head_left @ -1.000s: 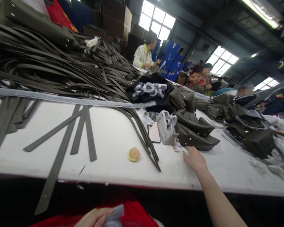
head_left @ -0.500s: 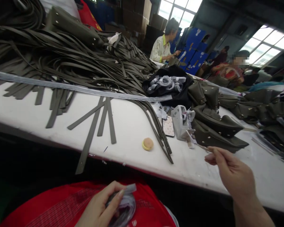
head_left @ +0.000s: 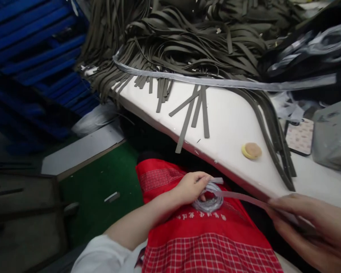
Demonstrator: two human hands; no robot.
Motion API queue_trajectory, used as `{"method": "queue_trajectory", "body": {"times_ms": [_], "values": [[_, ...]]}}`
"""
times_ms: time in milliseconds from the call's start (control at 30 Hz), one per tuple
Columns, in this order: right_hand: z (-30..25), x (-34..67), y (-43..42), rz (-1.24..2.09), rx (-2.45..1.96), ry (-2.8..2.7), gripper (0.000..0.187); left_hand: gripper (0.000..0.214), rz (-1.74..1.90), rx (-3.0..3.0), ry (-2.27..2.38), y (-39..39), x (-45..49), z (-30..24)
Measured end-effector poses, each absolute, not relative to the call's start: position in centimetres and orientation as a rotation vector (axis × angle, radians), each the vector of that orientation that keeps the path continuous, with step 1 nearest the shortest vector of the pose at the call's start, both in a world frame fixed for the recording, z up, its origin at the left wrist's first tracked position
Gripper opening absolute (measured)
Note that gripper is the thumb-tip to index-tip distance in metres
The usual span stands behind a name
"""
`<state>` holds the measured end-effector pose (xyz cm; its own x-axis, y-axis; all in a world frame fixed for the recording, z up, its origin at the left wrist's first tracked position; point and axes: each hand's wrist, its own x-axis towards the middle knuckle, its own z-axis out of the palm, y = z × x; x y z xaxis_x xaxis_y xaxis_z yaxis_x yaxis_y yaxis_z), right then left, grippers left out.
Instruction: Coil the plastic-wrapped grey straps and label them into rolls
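My left hand (head_left: 191, 187) is closed around a coiled strap in clear plastic (head_left: 211, 204), held over my red checked apron (head_left: 216, 252). A short flat end of the strap sticks out past my fingertips. My right hand (head_left: 309, 220), partly blurred, grips a pale translucent strip (head_left: 244, 197) at the right, by the table edge. The strip stretches from the coil to the fingers of that hand. Whether it is tape or part of the coil's plastic, I cannot tell.
On the white table (head_left: 227, 121) lie heaped dark straps (head_left: 187, 45), a long plastic-covered strap (head_left: 230, 82), a round yellow-tan item (head_left: 251, 150) and a phone (head_left: 299, 136). A grey-white tape dispenser (head_left: 332, 132) stands at right, near a black bag (head_left: 309, 68) with coils. Blue crates (head_left: 36, 49) stand left.
My right hand has come from near the dispenser back toward the coil, with the strip now drawn between them. The view has swung left and down; the left hand still holds the coil.
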<state>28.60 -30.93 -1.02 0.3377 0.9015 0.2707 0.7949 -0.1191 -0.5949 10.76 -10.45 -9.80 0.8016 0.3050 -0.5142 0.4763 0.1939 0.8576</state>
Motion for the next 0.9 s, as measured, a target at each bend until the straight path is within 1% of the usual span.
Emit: {"method": "queue_trajectory", "body": {"times_ms": [100, 233, 367, 533, 667, 900], "values": [[-0.7, 28.3, -29.6, 0.207, -1.728, -1.928, 0.016, 0.047, -0.108, 1.417, 0.694, -10.4, 10.7, -10.0], [-0.4, 26.4, -27.9, 0.133, -1.601, -2.073, 0.019, 0.043, -0.116, 1.469, 0.702, -10.4, 10.8, -9.7], [-0.3, 25.6, -27.5, 0.005, -1.568, -2.128, 0.019, 0.041, -0.124, 1.459, 0.715, -10.3, 10.9, -9.4], [0.5, 26.1, -28.0, -0.034, -1.571, -2.152, 0.021, 0.040, -0.118, 1.431, 0.730, -10.1, 11.1, -9.5], [0.8, 25.8, -27.3, -0.045, -1.542, -2.212, 0.026, 0.040, -0.112, 1.430, 0.735, -10.1, 11.1, -9.5], [-1.8, 24.5, -25.5, 0.013, -1.516, -2.213, 0.028, 0.041, -0.082, 1.407, 0.707, -10.3, 11.2, -9.6]]}}
